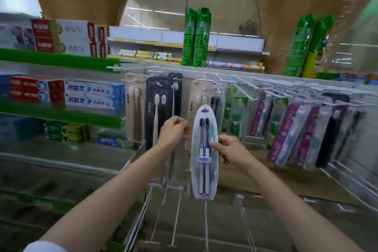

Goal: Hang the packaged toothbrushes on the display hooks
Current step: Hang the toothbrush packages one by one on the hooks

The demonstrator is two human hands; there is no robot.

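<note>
Below the white wire display hooks (231, 82), both hands pinch an oval clear-plastic two-toothbrush pack (204, 151): left hand (173, 131) at its left edge, right hand (229, 149) at its right.

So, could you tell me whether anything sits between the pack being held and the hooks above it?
Nothing visible blocks it. Both the left hand and right hand hold the oval toothbrush pack upright, its hang hole on top, below the white hooks. The nearest hooks already carry the beige AUBO pack behind it.

The left hand's fingertips (185, 129) lay hidden behind the toothbrush pack (204, 149), while shelves at nine o'clock (41, 170) were blurred.
</note>
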